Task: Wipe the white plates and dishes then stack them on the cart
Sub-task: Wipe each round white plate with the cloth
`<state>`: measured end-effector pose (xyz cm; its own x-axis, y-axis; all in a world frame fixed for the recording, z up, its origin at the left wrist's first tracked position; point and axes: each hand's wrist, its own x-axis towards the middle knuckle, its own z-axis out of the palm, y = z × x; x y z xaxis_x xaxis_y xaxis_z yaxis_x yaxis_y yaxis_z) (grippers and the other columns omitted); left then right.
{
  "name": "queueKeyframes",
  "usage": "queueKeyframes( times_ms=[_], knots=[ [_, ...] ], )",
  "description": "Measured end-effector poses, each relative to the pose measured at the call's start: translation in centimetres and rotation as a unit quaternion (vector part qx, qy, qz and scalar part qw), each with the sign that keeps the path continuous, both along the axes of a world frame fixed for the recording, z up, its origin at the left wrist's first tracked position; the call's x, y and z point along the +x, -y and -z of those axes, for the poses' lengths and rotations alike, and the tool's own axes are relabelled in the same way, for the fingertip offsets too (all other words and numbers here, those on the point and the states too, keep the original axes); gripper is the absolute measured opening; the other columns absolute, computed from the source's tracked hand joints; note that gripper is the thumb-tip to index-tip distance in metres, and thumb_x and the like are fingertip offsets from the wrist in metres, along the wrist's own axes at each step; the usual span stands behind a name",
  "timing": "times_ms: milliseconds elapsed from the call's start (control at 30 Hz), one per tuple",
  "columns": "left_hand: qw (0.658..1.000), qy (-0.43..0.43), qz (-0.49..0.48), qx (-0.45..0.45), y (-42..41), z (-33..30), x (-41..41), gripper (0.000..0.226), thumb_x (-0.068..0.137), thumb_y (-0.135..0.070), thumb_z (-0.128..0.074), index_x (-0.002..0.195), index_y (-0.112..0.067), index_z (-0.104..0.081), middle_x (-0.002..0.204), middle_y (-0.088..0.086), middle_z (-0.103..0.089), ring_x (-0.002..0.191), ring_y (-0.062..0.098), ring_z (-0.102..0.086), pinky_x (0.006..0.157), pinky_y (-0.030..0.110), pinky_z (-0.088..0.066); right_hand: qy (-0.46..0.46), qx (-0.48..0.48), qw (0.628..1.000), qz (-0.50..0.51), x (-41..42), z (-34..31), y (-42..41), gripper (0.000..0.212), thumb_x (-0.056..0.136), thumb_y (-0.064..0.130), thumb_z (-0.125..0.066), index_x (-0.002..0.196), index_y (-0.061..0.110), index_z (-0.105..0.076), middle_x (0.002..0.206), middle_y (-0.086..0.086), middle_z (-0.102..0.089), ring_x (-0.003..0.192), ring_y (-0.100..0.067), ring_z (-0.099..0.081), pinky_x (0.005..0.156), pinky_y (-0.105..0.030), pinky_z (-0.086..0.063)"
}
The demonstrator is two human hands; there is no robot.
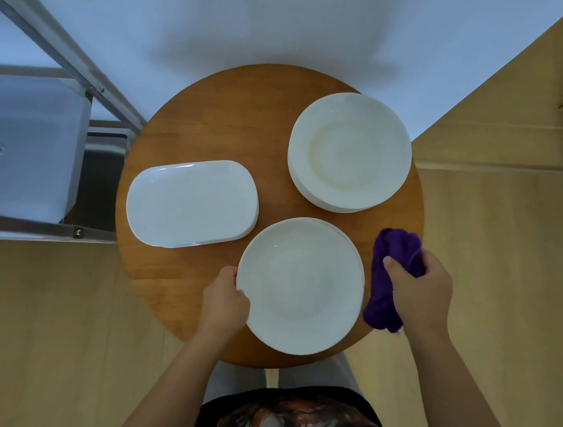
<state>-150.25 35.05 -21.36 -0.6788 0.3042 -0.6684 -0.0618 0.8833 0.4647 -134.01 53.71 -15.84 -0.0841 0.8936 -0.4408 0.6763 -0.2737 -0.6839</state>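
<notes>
Near plate (300, 285), table (196, 125) 6 o'clock | left hand (225, 304) fingers gripping rim | right hand (418, 289) fingers clutching purple cloth (394, 254) | risk: one-handed edge hold could let it slip.

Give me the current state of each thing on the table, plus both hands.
Near round plate stack: on the table, left edge gripped.
Far round plate stack: on the table, untouched.
Oblong dish stack: on the table, untouched.
Purple cloth: bunched, off the plates.
Left hand: grips the near stack's rim.
Right hand: holds the cloth.
</notes>
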Motion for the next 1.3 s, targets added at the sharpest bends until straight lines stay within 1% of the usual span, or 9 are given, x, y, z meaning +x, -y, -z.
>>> queueKeyframes(
  times_ms=[133, 233, 500, 633, 833, 900, 1033, 1167, 1300],
  knots=[
    [1.000, -0.016, 0.007, 0.010, 0.1, 0.4, 0.2, 0.025, 0.092, -0.004, -0.053, 0.111, -0.019, -0.056, 0.093, -0.010, -0.059, 0.073, 0.006, -0.054, 0.053, 0.010, -0.037, -0.050, 0.046, 0.998, 0.013, -0.5, -1.0, -0.7, 0.022, 0.084, 0.020, -0.068, 0.101, 0.010, -0.059, 0.098, -0.014, -0.061, 0.091, -0.031, -0.058, 0.079, -0.048, -0.054],
    [0.998, -0.057, 0.034, 0.020, -0.3, 0.5, 0.3, 0.029, 0.093, -0.006, -0.051, 0.117, -0.019, -0.060, 0.103, -0.003, -0.063, 0.087, 0.012, -0.056, 0.071, 0.021, -0.046, -0.087, 0.060, 0.994, -0.006, -1.0, -1.7, -0.8, 0.019, 0.083, 0.018, -0.069, 0.099, 0.014, -0.059, 0.095, -0.012, -0.060, 0.083, -0.024, -0.057, 0.069, -0.040, -0.053],
    [0.967, -0.156, 0.159, -0.122, -3.1, -0.8, -0.2, 0.022, 0.094, -0.019, -0.050, 0.115, -0.017, -0.054, 0.100, 0.000, -0.047, 0.092, 0.015, -0.048, 0.073, 0.023, -0.044, -0.137, 0.031, 0.990, -0.032, -2.7, -1.3, -0.1, 0.022, 0.083, 0.017, -0.070, 0.098, 0.027, -0.059, 0.094, -0.004, -0.061, 0.088, -0.022, -0.059, 0.070, -0.037, -0.054],
    [0.971, -0.181, 0.149, -0.040, -7.3, -2.5, -0.9, 0.038, 0.096, -0.034, -0.048, 0.129, -0.017, -0.052, 0.119, 0.002, -0.058, 0.107, 0.017, -0.054, 0.081, 0.026, -0.046, -0.141, 0.031, 0.988, -0.056, -3.6, -1.0, -0.7, 0.025, 0.082, 0.018, -0.071, 0.094, 0.036, -0.057, 0.096, -0.001, -0.061, 0.089, -0.019, -0.060, 0.072, -0.037, -0.056],
    [0.997, -0.048, 0.006, 0.061, -15.7, -2.4, -4.2, 0.036, 0.096, -0.044, -0.045, 0.095, -0.011, -0.056, 0.076, -0.005, -0.054, 0.078, 0.017, -0.056, 0.062, 0.022, -0.037, -0.149, 0.020, 0.986, -0.067, -4.7, -0.7, -3.1, 0.029, 0.083, 0.021, -0.071, 0.088, 0.045, -0.055, 0.095, 0.007, -0.062, 0.087, -0.014, -0.061, 0.074, -0.038, -0.057],
    [0.998, -0.020, -0.003, 0.052, -17.4, -1.6, -5.0, 0.041, 0.091, -0.052, -0.050, 0.099, -0.012, -0.053, 0.082, -0.002, -0.057, 0.078, 0.017, -0.058, 0.055, 0.020, -0.040, -0.154, 0.014, 0.986, -0.065, -4.9, -0.5, -4.1, 0.027, 0.082, 0.023, -0.071, 0.089, 0.044, -0.055, 0.094, 0.008, -0.062, 0.086, -0.014, -0.061, 0.074, -0.038, -0.057],
    [0.999, -0.025, 0.029, 0.003, -18.5, -0.4, -6.4, 0.043, 0.086, -0.044, -0.063, 0.115, -0.014, -0.053, 0.098, -0.001, -0.057, 0.080, 0.016, -0.057, 0.062, 0.026, -0.051, -0.165, -0.005, 0.984, -0.061, -5.1, -0.1, -6.2, 0.026, 0.082, 0.024, -0.071, 0.098, 0.039, -0.057, 0.097, 0.006, -0.063, 0.089, -0.014, -0.061, 0.071, -0.034, -0.056],
    [0.998, -0.010, 0.045, -0.031, -19.1, -0.8, -7.6, 0.021, 0.088, -0.037, -0.063, 0.092, -0.021, -0.051, 0.074, -0.006, -0.056, 0.060, 0.013, -0.059, 0.047, 0.021, -0.046, -0.179, -0.025, 0.982, -0.052, -5.0, 0.1, -7.9, 0.026, 0.082, 0.023, -0.072, 0.095, 0.040, -0.057, 0.093, 0.012, -0.063, 0.087, -0.009, -0.061, 0.069, -0.027, -0.054],
    [0.996, -0.027, 0.048, -0.067, -19.6, -1.5, -7.9, 0.018, 0.087, -0.036, -0.063, 0.088, -0.020, -0.054, 0.073, -0.003, -0.060, 0.061, 0.015, -0.062, 0.053, 0.025, -0.048, -0.197, -0.045, 0.979, -0.036, -4.9, 0.2, -9.2, 0.025, 0.082, 0.021, -0.072, 0.089, 0.041, -0.058, 0.086, 0.015, -0.062, 0.083, -0.006, -0.061, 0.062, -0.018, -0.049]
  ],
)
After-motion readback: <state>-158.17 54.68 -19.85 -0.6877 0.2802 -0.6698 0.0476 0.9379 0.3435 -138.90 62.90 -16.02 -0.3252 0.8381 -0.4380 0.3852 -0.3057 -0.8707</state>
